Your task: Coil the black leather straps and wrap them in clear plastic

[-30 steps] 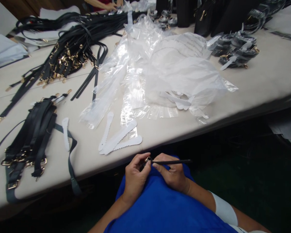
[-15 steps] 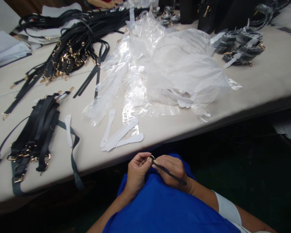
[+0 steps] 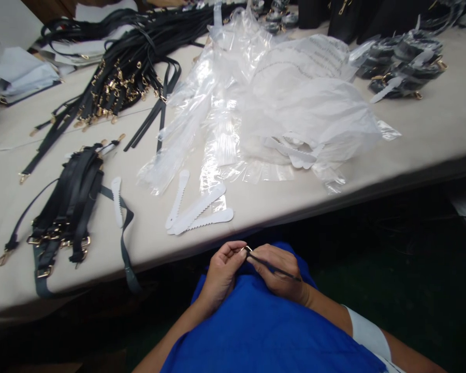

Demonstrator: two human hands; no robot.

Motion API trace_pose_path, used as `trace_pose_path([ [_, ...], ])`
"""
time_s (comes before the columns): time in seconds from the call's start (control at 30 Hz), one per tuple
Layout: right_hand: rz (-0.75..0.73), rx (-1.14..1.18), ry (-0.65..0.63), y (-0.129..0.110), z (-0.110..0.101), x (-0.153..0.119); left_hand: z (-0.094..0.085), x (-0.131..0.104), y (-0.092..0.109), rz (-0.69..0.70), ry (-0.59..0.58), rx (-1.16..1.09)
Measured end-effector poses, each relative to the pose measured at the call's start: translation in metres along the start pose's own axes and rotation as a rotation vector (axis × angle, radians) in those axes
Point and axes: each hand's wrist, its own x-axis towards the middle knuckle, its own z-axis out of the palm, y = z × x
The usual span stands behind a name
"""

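Observation:
Over the blue cloth on my lap, my two hands meet just in front of the table edge. My left hand pinches a small gold metal piece between thumb and fingers. My right hand is closed on a narrow black strap, whose one end meets the gold piece and whose other end sticks out to the right. White toothed strips lie on the table near my hands. A bundle of black straps with gold buckles rests on the left.
Clear plastic bags and a white printed sheet cover the middle of the table. A large pile of black straps lies at back left. Plastic-wrapped coils sit at right, black bags behind.
The view has shifted slightly, so the table items appear a little further right and higher. The black strap in my right hand looks thinner, its angle slightly changed. Both hands keep their grip.

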Motion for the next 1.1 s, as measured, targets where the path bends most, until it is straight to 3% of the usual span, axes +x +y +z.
trace_pose_path([
  [0.17,0.105,0.029,0.032,0.002,-0.003,-0.004,-0.007,-0.005,0.003,0.013,-0.147,0.028],
  [0.33,0.191,0.115,0.061,0.002,-0.003,-0.005,-0.013,-0.008,0.005,0.108,-0.063,0.232],
  [0.6,0.000,0.036,0.018,-0.004,-0.006,0.002,-0.008,-0.015,0.012,0.413,-0.028,0.553],
  [0.8,-0.120,-0.050,-0.010,-0.002,-0.008,0.000,-0.004,-0.018,0.010,0.357,0.024,0.492],
  [1.1,-0.080,-0.036,-0.099,-0.004,-0.012,0.002,-0.006,-0.016,0.005,0.283,0.048,0.461],
])
